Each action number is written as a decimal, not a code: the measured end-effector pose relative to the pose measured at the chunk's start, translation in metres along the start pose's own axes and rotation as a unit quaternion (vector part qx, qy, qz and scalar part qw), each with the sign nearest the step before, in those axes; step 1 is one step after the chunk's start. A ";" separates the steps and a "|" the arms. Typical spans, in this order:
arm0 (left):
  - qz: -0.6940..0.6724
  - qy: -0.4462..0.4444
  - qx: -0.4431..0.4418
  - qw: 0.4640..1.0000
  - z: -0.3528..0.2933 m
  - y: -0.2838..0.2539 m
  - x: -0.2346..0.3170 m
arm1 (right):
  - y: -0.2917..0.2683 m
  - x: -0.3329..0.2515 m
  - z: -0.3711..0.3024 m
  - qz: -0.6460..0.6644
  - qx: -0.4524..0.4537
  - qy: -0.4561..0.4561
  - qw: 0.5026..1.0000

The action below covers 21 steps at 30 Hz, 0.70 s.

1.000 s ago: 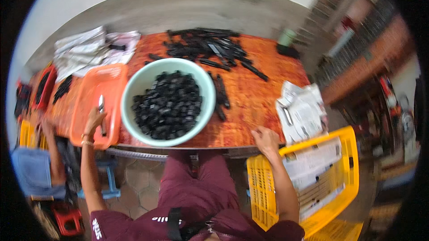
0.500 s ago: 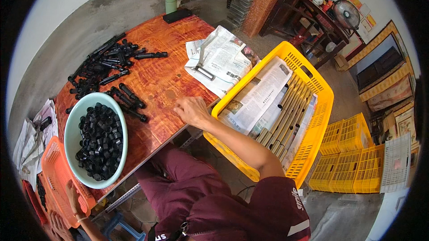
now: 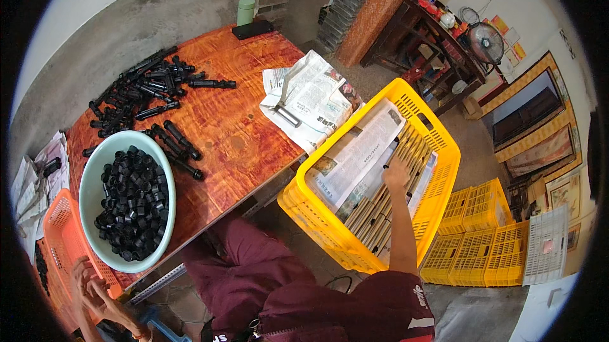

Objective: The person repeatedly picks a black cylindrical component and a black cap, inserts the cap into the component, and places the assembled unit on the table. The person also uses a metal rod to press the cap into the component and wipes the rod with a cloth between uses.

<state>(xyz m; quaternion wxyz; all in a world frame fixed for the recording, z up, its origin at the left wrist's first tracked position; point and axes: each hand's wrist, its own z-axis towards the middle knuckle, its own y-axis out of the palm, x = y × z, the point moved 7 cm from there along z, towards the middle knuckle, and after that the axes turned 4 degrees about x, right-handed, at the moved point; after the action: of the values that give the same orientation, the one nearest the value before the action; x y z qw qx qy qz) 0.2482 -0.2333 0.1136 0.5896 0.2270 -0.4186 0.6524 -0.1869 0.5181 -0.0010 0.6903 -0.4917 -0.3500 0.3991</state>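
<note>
My right hand (image 3: 396, 175) is down inside the yellow plastic crate (image 3: 290, 206), its fingers closed at a metal tube (image 3: 388, 163) with a dark end. Part of the fingertips is hidden behind the hand. Around it lie several more slim metal tubes (image 3: 374, 209), side by side on newspaper (image 3: 355, 164). My left hand is out of view. Another metal tube (image 3: 288, 117) rests on folded newspaper (image 3: 317, 91) at the table's right edge. On the left, a pale green basin (image 3: 171, 215) holds many short black plastic caps (image 3: 130, 202).
Long black plastic parts (image 3: 152, 91) are heaped on the wooden table (image 3: 247, 126). A co-worker's two hands (image 3: 95, 294) are beside an orange basket (image 3: 56, 228) at lower left. A green canister (image 3: 245, 11) and a black phone (image 3: 252, 29) stand at the back. Yellow crates (image 3: 485, 247) are stacked right.
My right hand has moved from above the table's edge rightward into the yellow crate, onto the tubes. The co-worker's hands have come together. The whole view has shifted slightly.
</note>
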 end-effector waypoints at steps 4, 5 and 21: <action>-0.058 0.018 -0.014 0.998 -0.017 0.037 0.058 | 0.032 0.006 -0.002 -0.074 0.055 -0.048 0.995; -0.075 0.003 -0.027 0.997 -0.019 0.044 0.059 | 0.029 0.000 -0.003 -0.091 0.077 -0.063 0.991; -0.142 -0.113 -0.139 0.974 -0.060 0.082 0.008 | -0.034 -0.008 0.006 0.806 -0.102 0.186 0.552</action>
<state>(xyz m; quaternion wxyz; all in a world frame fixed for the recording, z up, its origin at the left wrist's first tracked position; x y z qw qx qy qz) 0.1801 -0.1761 0.0638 0.6506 0.2723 -0.5328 0.4677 -0.1890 0.5064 0.0320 0.0741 -0.6987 0.2910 0.6493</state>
